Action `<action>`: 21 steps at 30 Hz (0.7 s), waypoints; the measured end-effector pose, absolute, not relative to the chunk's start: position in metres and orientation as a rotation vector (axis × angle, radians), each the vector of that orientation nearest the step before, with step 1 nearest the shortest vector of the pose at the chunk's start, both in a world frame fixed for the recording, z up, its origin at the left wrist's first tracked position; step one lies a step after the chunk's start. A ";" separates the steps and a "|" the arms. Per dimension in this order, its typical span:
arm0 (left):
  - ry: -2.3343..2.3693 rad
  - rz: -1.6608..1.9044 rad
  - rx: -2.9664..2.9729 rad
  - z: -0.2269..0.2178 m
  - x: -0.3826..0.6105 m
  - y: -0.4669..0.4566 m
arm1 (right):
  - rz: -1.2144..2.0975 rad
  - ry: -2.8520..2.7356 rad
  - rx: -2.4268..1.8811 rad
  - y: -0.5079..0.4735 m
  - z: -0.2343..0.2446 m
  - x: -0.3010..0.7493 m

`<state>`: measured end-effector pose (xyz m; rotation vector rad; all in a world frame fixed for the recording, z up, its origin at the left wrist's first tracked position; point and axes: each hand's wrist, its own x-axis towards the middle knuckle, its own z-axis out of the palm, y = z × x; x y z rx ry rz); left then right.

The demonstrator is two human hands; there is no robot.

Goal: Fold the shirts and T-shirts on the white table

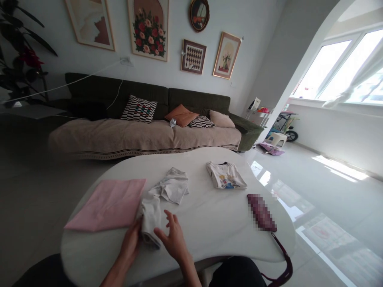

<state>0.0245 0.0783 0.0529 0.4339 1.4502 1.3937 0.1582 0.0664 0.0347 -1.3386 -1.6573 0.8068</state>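
A light grey garment (151,217) lies bunched and bent across the table, its far part (175,185) crumpled on the tabletop. My left hand (131,239) is closed on the near left edge of this garment, with the fingertips partly hidden by the cloth. To the right of the garment, my right hand (174,239) is held open, fingers spread and nothing in them. A flat pink cloth (110,203) lies left of the garment. Farther off to the right rests a folded white T-shirt (226,175) with a coloured print.
The white table (209,223) has a curved edge. A dark red blurred-out item (261,213) lies at its right, with a strap (283,251) hanging over the edge. Behind the table stands a green sofa (197,99) with cushions. A small stool (277,138) stands on the floor at the right.
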 end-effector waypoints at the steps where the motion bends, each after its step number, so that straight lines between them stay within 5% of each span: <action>1: 1.400 1.357 0.442 0.052 0.031 0.073 | 0.822 -1.704 -1.308 0.068 0.041 0.153; 8: 1.167 1.452 0.417 0.090 0.009 0.081 | 0.872 -1.251 -1.286 0.071 0.079 0.221; 13: 0.918 1.636 0.464 0.150 0.005 0.098 | 0.949 -0.913 -1.029 0.031 0.155 0.297; 17: 0.800 1.454 0.634 0.196 0.028 0.086 | 0.872 -1.216 -1.000 0.010 0.213 0.313; 21: 0.692 1.349 0.822 0.225 0.058 0.070 | 0.842 -1.811 -1.118 0.014 0.192 0.274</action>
